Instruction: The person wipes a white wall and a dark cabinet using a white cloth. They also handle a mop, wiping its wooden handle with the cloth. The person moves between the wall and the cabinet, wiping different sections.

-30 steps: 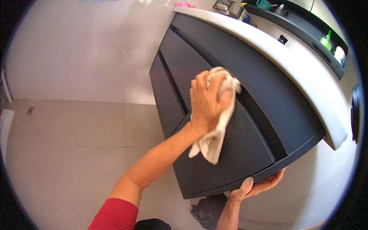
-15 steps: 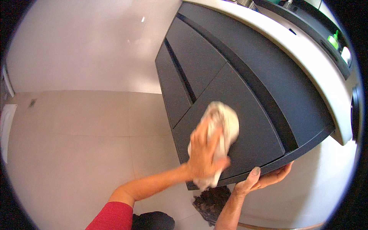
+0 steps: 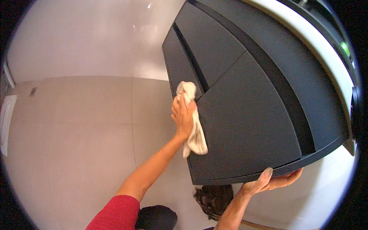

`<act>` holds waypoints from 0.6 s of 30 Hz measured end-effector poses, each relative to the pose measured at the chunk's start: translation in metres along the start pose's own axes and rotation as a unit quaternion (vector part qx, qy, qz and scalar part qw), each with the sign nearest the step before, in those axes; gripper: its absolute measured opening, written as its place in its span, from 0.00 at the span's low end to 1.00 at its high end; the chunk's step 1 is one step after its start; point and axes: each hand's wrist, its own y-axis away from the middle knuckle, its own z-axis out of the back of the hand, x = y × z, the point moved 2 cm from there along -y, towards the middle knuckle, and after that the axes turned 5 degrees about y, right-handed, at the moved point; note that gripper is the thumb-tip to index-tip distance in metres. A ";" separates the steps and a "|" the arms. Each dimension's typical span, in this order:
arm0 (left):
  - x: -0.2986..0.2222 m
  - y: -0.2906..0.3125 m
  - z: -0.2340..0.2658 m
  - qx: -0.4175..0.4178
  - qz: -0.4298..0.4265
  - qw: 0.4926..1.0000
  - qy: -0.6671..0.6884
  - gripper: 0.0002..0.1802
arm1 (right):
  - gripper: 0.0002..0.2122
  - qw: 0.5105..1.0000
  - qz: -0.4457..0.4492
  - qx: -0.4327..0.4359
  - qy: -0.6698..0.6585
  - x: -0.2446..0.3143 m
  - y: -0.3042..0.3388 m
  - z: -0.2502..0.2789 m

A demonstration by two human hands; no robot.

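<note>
A dark grey vanity cabinet [image 3: 245,115] with flat fronts and recessed black grooves fills the middle and right. My left hand [image 3: 184,120] presses a whitish cloth [image 3: 197,138] against the cabinet's left edge, close to where the seams between the fronts meet. The cloth's loose end hangs down toward my wrist. At the cabinet's near edge, my right hand [image 3: 264,184] has its thumb up against the front's border and its fingers along the side panel. Part of that hand's fingers is hidden by the grip.
A pale countertop [image 3: 303,27] runs along the cabinet's top, with a dark tray and a green item at the far right. Beige floor tiles [image 3: 88,145] spread to the left, with a small drain [image 3: 33,91]. A dark brown shaggy thing [image 3: 214,199] lies below the cabinet.
My left hand has slid the cloth up and left over the cabinet front to its left edge. My right hand keeps its hold. The whole view has shifted slightly.
</note>
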 end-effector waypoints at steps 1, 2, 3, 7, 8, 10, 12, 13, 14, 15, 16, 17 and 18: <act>0.013 -0.016 0.004 0.000 0.068 0.998 -0.004 0.36 | 0.42 1.000 0.001 -0.006 0.001 0.001 0.002 -0.001; 0.029 -0.032 0.007 -0.012 0.106 0.994 0.010 0.37 | 0.42 1.000 -0.005 -0.009 -0.016 0.003 0.003 -0.003; 0.043 -0.040 0.009 -0.001 0.100 0.994 0.047 0.37 | 0.42 0.999 -0.010 -0.013 -0.033 0.007 0.004 -0.006; 0.043 -0.009 0.011 0.014 0.091 0.991 0.095 0.38 | 0.42 0.999 -0.004 0.000 -0.053 0.007 -0.005 -0.005; 0.044 0.012 0.011 0.017 0.094 0.990 0.106 0.39 | 0.42 0.999 0.003 0.001 -0.052 0.007 -0.005 -0.005; 0.033 0.063 0.017 0.035 0.115 0.982 0.148 0.38 | 0.42 0.999 0.021 0.008 -0.041 0.003 -0.007 -0.003; 0.019 0.113 0.024 0.076 0.148 0.973 0.160 0.38 | 0.42 0.999 0.024 0.010 -0.043 0.004 -0.007 -0.003; 0.018 0.135 0.025 0.089 0.137 0.974 0.156 0.38 | 0.41 0.998 0.021 0.006 -0.057 0.007 -0.007 -0.005; 0.010 0.154 0.027 0.100 0.118 0.977 0.145 0.38 | 0.41 0.998 0.029 0.007 -0.057 0.006 -0.008 -0.003; -0.001 0.170 0.030 0.107 0.098 0.980 0.134 0.38 | 0.40 0.997 0.038 0.009 -0.060 0.005 -0.010 -0.003; -0.007 0.176 0.030 0.115 0.079 0.983 0.124 0.37 | 0.40 0.997 0.048 0.010 -0.063 0.003 -0.012 -0.003; -0.006 0.174 0.030 0.108 0.032 0.988 0.110 0.37 | 0.40 0.996 0.057 0.012 -0.065 0.005 -0.010 -0.002; -0.002 0.170 0.029 0.100 -0.015 0.990 0.095 0.36 | 0.40 0.996 0.066 0.015 -0.065 0.006 -0.007 -0.001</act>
